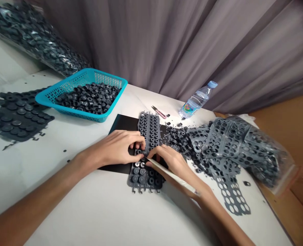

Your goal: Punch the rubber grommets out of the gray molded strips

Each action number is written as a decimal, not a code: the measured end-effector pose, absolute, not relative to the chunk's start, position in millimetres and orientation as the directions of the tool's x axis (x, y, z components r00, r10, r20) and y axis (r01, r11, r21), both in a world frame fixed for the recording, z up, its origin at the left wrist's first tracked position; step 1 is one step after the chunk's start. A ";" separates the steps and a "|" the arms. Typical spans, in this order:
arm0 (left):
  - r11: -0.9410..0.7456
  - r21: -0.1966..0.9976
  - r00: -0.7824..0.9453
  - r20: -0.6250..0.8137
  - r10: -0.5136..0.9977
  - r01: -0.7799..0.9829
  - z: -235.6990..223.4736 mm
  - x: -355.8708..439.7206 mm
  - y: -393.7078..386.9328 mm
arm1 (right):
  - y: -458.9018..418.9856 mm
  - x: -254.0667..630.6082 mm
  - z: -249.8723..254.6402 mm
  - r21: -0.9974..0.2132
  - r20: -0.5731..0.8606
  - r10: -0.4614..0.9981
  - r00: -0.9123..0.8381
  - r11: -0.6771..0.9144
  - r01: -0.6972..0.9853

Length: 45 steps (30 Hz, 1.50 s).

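Observation:
A grey rubber sheet studded with round moulded parts lies lengthwise on a black mat in front of me. My left hand presses down on the sheet's middle, fingers curled and pinching at one of the round parts. My right hand is closed on a thin pale stick-like tool, whose tip touches the sheet beside my left fingertips. Loose round parts lie scattered just right of the sheet.
A teal basket full of round parts stands at the back left. Another filled sheet lies far left. Emptied perforated sheets pile up at the right. A water bottle and small snips lie behind. A bag of parts sits at the top left.

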<state>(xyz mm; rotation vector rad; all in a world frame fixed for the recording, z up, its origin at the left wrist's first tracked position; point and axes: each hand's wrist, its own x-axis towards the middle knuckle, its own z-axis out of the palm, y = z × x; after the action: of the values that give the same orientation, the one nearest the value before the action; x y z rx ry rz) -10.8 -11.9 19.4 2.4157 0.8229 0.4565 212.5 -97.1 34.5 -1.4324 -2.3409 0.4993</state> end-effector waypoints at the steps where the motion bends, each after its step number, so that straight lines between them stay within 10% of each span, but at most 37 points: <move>1: -0.668 0.584 0.754 0.140 0.642 0.461 19.5 -10.5 -11.9 | -97.0 212.2 33.7 -0.455 0.119 0.897 -0.426 0.431 0.780; 10: -0.640 0.599 0.749 0.098 0.656 0.482 17.2 -10.0 -10.0 | -93.4 215.2 23.2 -0.349 0.191 0.862 -0.470 0.507 0.788; 18: -0.572 0.659 0.733 0.046 0.679 0.488 14.8 -9.3 -7.9 | -92.4 207.3 0.2 -0.001 0.293 0.774 -0.561 0.587 0.809; 28: -0.544 0.671 0.741 -0.013 0.671 0.504 18.5 -8.4 -9.2 | -84.3 252.0 26.7 -0.372 0.365 0.928 -0.071 0.216 0.903; 35: -0.589 0.626 0.734 0.038 0.678 0.511 20.7 -7.6 -11.9 | -93.6 239.6 35.9 -0.559 0.162 0.946 -0.279 0.321 0.764; 45: -0.690 0.551 0.771 0.125 0.624 0.469 18.0 -6.6 -10.1 | -97.3 217.8 31.2 -0.312 0.247 0.854 -0.457 0.517 0.797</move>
<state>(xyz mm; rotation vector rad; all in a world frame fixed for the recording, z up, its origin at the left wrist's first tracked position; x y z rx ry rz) -6.6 -10.1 18.0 2.4638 0.8197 0.4161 217.8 -97.3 31.2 -1.3660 -2.3914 0.2124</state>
